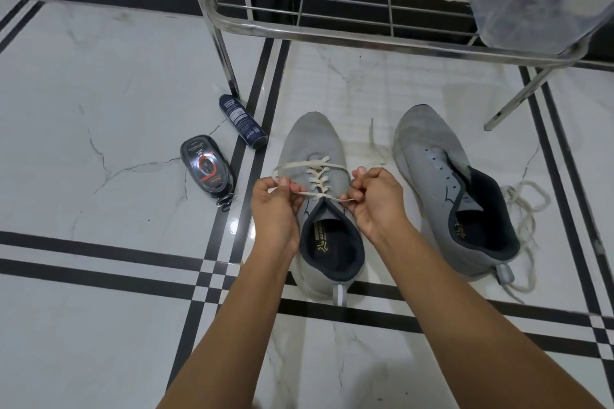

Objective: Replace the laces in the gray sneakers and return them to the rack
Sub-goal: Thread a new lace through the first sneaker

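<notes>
On the white floor (99, 93) with black lines, the laced sneaker (312, 139) sits in the middle, right between the person's two arms. It is gray, and its toe points at the metal rack (332, 30). A cream lace (318, 173) zigzags up its front. The left hand (275, 206) has a tight grip on one end of the lace, pinched between thumb and fingers. That end makes a loop out to the side. The right hand (375, 199) has its fingers curled, and its grip is clamped on the other end of the lace. Both ends are pulled out flat across the top of the shoe's opening. The other sneaker (428, 143), gray too, stands just to the right with its lace holes bare. A loose lace (528, 209) lies in a messy pile on the floor, touching the far side of that shoe. To the left, near the rack's leg, a dark spray can (243, 121) lies on its side, and a small black pack (207, 166) lies beside it. A see-through plastic bag (531, 0) sits on the rack's low shelf.
</notes>
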The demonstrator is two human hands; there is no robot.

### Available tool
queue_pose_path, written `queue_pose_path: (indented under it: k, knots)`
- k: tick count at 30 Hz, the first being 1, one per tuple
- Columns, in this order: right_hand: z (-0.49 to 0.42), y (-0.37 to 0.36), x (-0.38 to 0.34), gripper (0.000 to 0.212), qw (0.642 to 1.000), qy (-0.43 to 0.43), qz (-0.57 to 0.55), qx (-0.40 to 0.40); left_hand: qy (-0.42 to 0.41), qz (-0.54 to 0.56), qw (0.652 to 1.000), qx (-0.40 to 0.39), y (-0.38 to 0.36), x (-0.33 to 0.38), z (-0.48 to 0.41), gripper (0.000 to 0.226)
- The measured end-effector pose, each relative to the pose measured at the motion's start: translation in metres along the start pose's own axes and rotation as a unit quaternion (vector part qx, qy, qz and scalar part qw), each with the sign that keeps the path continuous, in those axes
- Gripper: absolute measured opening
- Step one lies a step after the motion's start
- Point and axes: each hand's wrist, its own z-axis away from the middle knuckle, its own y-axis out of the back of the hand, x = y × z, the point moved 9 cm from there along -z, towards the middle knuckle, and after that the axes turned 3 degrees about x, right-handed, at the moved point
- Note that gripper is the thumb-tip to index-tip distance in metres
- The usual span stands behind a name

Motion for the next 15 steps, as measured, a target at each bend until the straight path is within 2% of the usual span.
queue_pose_path:
  k: [5,8,11,15]
  knots:
    - [0.006,-0.014,-0.022,0.017,0.980,0.067,0.181,-0.042,0.010,-0.112,0.990,-0.090,-0.019,0.010,0.002,0.018]
    - [0.018,-0.033,-0.036,0.009,0.951,0.102,0.277,-0.096,-0.032,-0.222,0.962,-0.158,-0.038,0.026,0.008,0.012]
    - [0.031,-0.051,-0.053,0.011,0.940,0.127,0.294,-0.121,-0.088,-0.301,0.928,-0.203,-0.061,0.049,0.018,0.011]
    - [0.052,-0.068,-0.079,0.016,0.934,0.163,0.289,-0.135,-0.153,-0.331,0.903,-0.229,-0.085,0.089,0.035,0.014]
